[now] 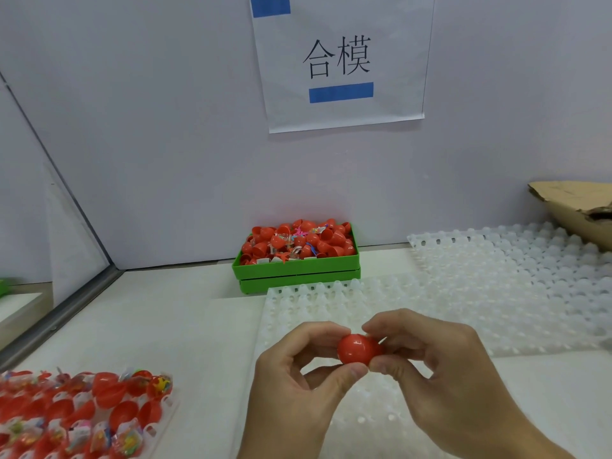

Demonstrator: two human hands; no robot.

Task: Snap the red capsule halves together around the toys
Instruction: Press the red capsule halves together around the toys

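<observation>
Left hand (298, 376), right hand (437, 369) fingers pinch red capsule (356, 350); seam, toy inside hidden.

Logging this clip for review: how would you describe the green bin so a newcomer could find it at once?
Start at the paper sign on the back wall and drop straight down to the table. There sits the green bin, heaped with loose red capsule halves and toys. It is the only green container there; the white dimpled trays beside it hold nothing.

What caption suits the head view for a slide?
Both hands, left hand and right hand, press a red capsule together above white trays.
</observation>
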